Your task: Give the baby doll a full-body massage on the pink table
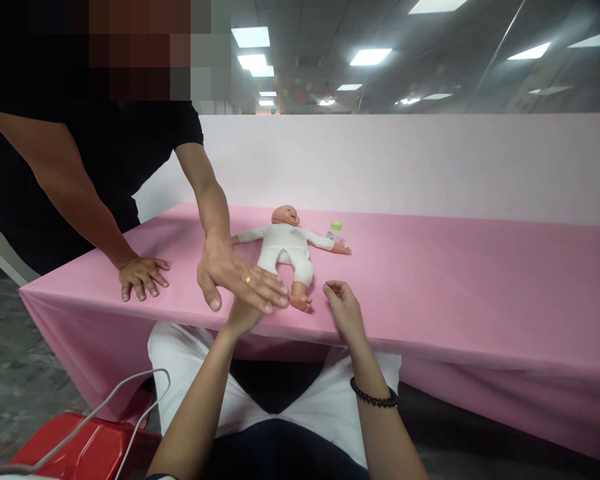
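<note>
A baby doll (pixel 284 240) in a white suit lies on its back on the pink-covered table, its bare feet toward me. My left hand (pixel 244 316) is by the doll's foot on the left; another person's hand with a gold ring covers its fingers, so what they do is hidden. To the right of the doll's other foot, my right hand (pixel 345 308) rests near the table edge with fingers curled together, apart from the doll. Whether anything small is inside those fingers I cannot make out. Beside the doll's arm stands a small bottle (pixel 335 231) with a green cap.
A person in a black shirt (pixel 150 147) leans over the table from the left, one palm (pixel 143 275) flat on the pink cloth (pixel 455 287). A white partition (pixel 405 163) runs behind the table. Below left are a red stool-like object (pixel 80 443) and a pale cable (pixel 105 403).
</note>
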### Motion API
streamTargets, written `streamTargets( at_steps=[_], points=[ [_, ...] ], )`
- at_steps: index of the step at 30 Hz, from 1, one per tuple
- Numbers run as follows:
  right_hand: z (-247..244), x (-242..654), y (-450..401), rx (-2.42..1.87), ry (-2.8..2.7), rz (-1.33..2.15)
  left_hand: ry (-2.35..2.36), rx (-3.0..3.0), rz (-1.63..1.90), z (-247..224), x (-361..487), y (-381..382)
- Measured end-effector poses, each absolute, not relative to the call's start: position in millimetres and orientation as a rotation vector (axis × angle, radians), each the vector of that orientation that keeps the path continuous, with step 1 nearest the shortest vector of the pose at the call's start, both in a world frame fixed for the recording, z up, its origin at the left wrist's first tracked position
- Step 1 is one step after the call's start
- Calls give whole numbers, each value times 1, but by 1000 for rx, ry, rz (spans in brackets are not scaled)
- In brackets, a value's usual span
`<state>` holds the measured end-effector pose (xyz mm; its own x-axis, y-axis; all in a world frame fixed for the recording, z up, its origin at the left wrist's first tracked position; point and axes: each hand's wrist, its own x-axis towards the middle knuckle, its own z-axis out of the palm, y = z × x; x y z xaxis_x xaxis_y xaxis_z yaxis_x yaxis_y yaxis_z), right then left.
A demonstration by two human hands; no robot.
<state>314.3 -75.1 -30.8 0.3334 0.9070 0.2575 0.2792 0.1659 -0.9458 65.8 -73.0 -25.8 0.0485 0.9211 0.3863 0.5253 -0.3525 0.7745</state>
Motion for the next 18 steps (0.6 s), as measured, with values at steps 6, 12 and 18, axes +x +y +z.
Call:
streamTargets(
  at_steps=[6,12,18],
  points=[
    [-27,311,-79,-1361,-1334,656,1478,1997,1107,-20,67,-76],
    [-23,308,-83,-1353,-1440,665,1527,2028,965,-20,68,-75],
    [-20,307,-88,-1365,-1515,665,1523,2063,905,-18,68,-77]
  ],
)
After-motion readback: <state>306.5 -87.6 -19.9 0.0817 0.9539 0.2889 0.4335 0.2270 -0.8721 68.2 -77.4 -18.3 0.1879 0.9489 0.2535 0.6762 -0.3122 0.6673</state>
